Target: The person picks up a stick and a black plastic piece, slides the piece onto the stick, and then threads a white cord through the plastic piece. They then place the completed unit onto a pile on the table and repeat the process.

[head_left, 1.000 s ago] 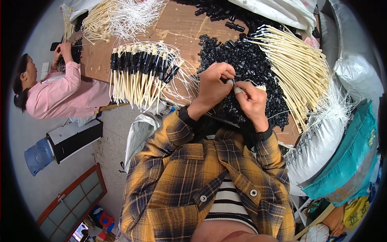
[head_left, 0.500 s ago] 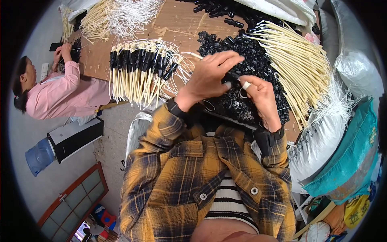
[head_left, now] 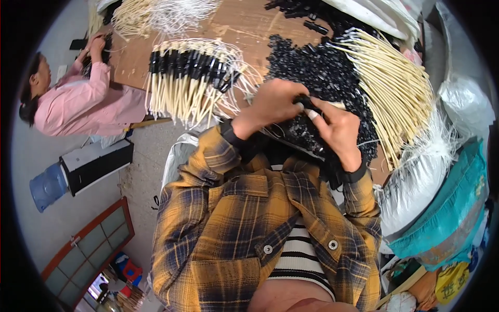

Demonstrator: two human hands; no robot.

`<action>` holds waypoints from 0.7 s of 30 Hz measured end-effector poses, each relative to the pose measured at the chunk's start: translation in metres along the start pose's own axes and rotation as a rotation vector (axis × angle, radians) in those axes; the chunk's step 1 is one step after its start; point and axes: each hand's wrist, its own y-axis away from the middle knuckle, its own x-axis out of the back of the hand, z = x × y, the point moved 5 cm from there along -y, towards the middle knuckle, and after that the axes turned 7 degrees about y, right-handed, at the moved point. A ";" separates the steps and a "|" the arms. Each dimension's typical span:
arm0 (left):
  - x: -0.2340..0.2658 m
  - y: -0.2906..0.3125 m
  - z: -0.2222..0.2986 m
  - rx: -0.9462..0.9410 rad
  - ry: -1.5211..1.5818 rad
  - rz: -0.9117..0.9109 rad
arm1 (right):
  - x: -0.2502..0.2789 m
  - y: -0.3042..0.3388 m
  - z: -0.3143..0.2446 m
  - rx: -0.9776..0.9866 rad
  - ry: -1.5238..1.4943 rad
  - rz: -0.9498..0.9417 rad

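My left hand (head_left: 275,101) is closed, its fingertips around a small black plastic connector (head_left: 301,101). Fingers curled in, my right hand (head_left: 338,124) meets it from the other side and pinches the same piece. White tape wraps a finger of the right hand. A short cream-coloured end (head_left: 338,105) shows beside that hand; I cannot make out whether it is held. Both hands are over a wide heap of small black plastic parts (head_left: 317,62). Left of them lies a row of cream cords with black connectors (head_left: 192,75) and thin white wires.
At the right, a fan of cream cords (head_left: 397,99) lies on the brown table (head_left: 239,26). White sacks (head_left: 416,192) and a teal sack (head_left: 442,213) stand beside it. Further cords (head_left: 135,18) are at the far left, near a person in pink (head_left: 78,101) working there.
My hands have come together: the left fingers, stretched out before, are now curled around the black piece. The right hand has turned over it. The whole view has shifted slightly.
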 end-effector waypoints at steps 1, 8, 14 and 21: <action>-0.006 0.005 0.001 -0.065 0.004 0.034 | -0.008 -0.002 0.007 -0.148 -0.176 -0.031; 0.004 0.022 0.013 -0.043 -0.264 0.024 | -0.021 -0.011 -0.001 -0.377 -0.349 -0.283; 0.095 0.048 -0.008 -0.303 -0.513 0.631 | 0.012 -0.023 -0.016 -0.237 -0.305 0.214; 0.148 0.077 -0.049 0.151 -0.940 0.840 | -0.004 -0.017 -0.030 0.111 -0.075 -0.032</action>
